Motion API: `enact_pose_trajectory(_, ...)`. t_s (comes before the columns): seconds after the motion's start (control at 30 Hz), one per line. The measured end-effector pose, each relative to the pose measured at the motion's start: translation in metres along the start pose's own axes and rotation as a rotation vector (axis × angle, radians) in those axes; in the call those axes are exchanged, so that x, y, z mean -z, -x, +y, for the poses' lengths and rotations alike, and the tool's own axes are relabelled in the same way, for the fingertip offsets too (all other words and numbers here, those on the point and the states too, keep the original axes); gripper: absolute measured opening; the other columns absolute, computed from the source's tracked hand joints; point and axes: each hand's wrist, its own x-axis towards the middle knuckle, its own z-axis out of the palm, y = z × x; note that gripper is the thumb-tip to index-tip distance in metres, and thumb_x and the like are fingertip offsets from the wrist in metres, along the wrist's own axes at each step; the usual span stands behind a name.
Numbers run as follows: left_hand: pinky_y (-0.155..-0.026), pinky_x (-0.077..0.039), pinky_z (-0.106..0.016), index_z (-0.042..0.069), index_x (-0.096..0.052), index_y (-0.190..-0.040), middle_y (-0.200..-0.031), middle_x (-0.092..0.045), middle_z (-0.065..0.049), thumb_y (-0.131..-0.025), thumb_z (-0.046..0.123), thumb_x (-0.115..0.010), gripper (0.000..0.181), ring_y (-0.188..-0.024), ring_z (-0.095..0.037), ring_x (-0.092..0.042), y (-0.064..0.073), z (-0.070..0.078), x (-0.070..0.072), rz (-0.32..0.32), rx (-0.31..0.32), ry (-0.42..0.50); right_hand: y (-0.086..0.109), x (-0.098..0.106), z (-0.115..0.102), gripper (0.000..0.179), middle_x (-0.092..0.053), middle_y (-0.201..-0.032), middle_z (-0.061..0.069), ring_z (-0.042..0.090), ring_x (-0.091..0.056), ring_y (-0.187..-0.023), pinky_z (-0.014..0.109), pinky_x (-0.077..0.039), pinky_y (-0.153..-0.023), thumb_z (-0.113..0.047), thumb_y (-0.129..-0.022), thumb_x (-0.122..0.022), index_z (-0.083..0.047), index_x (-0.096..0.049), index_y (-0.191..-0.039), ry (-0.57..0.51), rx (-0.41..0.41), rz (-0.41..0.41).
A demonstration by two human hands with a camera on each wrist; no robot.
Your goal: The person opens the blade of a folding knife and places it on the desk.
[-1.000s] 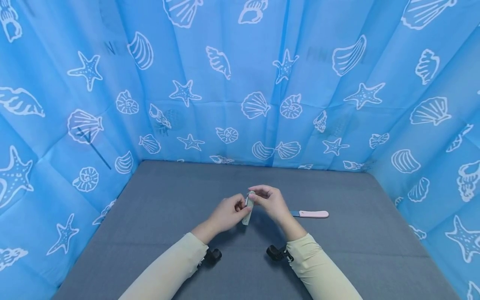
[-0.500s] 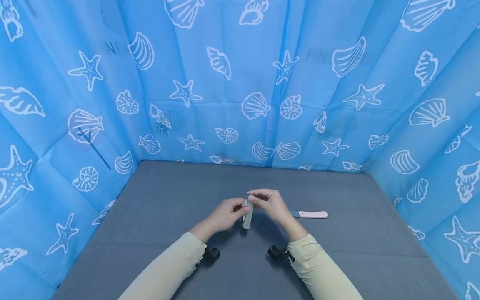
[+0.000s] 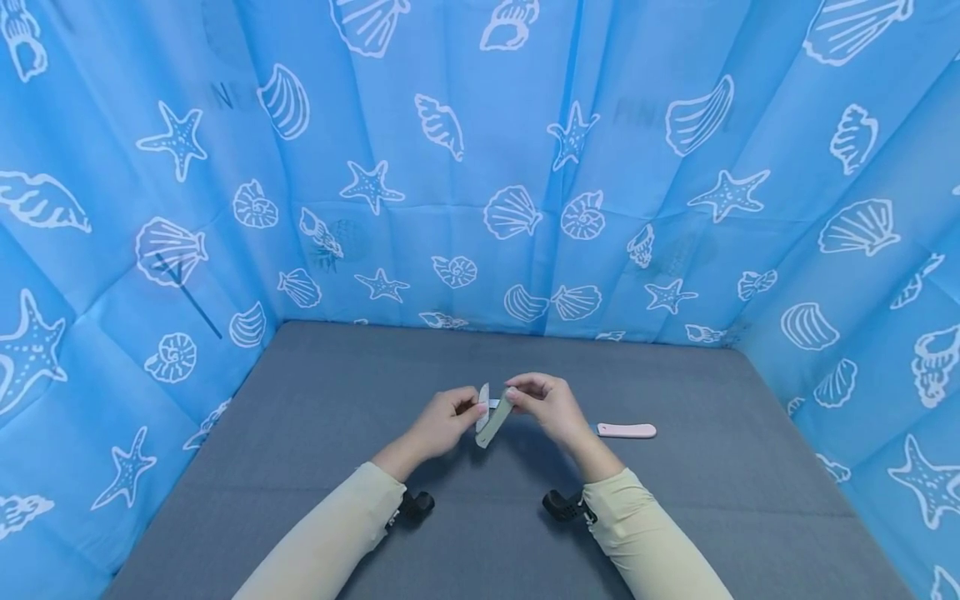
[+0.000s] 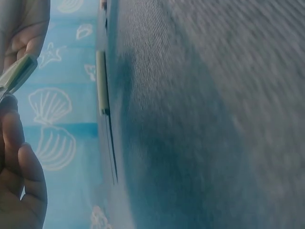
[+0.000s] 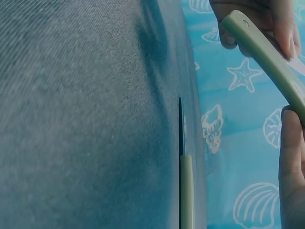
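Note:
Between both hands is what looks like a folding knife with a pale green handle (image 3: 495,423), held tilted above the table. My left hand (image 3: 438,423) pinches its pale, flat blade (image 3: 483,393), which stands at an angle to the handle. My right hand (image 3: 553,408) pinches the handle's upper end between thumb and fingers. In the right wrist view the curved handle (image 5: 267,52) shows a small hole at one end; fingers partly hide the blade. On the table just right of my right hand lies a second knife with a pink handle (image 3: 628,431), its blade mostly behind my wrist.
A grey cloth-covered table (image 3: 360,375) spreads under both hands. Blue curtains (image 3: 465,167) with white shells and starfish close off its back and sides. Each wrist carries a black camera (image 3: 416,507). The second knife's blade (image 5: 182,126) lies flat, seen in the right wrist view.
The pale blade has swung out from alongside the green handle, leaving a gap between them. My left hand has shifted slightly left and the handle leans more. The pink-handled knife stays put.

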Motion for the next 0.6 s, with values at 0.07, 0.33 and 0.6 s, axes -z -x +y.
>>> enact_pose_trajectory(0.07,-0.056,-0.037,-0.026,0.014,-0.053,-0.080,-0.068,-0.048,0.002,-0.104,0.024,-0.056,0.026,-0.058,-0.012,-0.042,0.001,-0.002,0.002,0.028,-0.011,0.007,0.001,0.002,0.002,0.024,-0.072,-0.101,0.019,0.017,-0.071,-0.083,0.049,-0.057,-0.082,-0.001,-0.095,-0.067,0.011,-0.065,-0.115,-0.002,0.005,0.003)
enact_pose_trajectory(0.33,-0.059,-0.038,-0.026,0.010,-0.057,-0.082,-0.072,-0.053,0.001,-0.103,0.019,-0.058,0.023,-0.063,-0.013,-0.045,0.005,-0.003,0.007,0.144,-0.029,0.084,0.003,0.011,0.005,0.024,-0.071,-0.098,0.020,0.013,-0.071,-0.083,0.050,-0.056,-0.084,0.001,-0.095,-0.066,0.015,-0.062,-0.114,-0.029,-0.007,0.017)
enact_pose_trajectory(0.6,-0.064,-0.043,-0.027,-0.001,-0.058,-0.084,-0.079,-0.059,-0.017,-0.102,0.009,-0.057,0.021,-0.070,-0.015,-0.051,0.004,-0.008,0.007,0.293,0.008,0.154,0.009,0.019,0.005,0.021,-0.071,-0.097,0.018,0.011,-0.071,-0.083,0.045,-0.057,-0.084,0.000,-0.095,-0.066,0.013,-0.063,-0.111,-0.010,-0.048,0.029)
